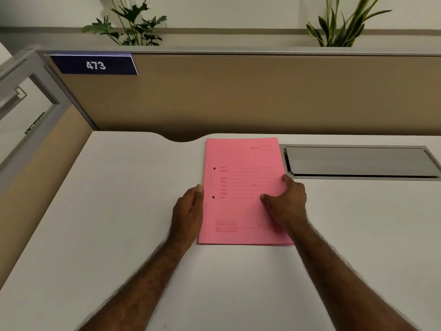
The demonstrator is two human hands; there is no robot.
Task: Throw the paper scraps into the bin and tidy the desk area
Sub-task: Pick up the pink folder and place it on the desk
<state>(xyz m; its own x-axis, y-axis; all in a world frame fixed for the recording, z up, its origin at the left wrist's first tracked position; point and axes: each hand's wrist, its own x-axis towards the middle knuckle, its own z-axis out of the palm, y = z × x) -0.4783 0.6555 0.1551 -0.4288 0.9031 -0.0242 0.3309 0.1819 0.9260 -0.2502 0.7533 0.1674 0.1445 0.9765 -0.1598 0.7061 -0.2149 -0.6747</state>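
Desk (119, 211): white, smooth top with a curved notch cut into its far edge. Behind it a tan fabric partition (238, 96) with a grey cap rail. Dark blue number plate (95, 65) reading "473" fixed at the partition's upper left. Two leafy plants show above the rail: a broad-leaved plant (128, 25) at left, a striped blade-leaved plant (341, 27) at right. Glazed grey frame at far left.

Set into the desk at right, a grey metal cable hatch (358, 161), lid closed; contents not visible.

Pink file folder (238, 187) lies flat on the desk near the far edge, just left of the hatch, long side running away from the viewer. Two punch holes along its left margin; printed form lines on the cover; "DELUXE" box printed near the lower left. No paper scraps or bin within view.

Left hand (188, 211): fingers straight and held together, set against the folder's left edge, palm side touching the edge. Not gripping.

Right hand (286, 201): loosely spread, resting on top of the folder at its right edge, thumb lying on the cover, fingertips curling at the edge.
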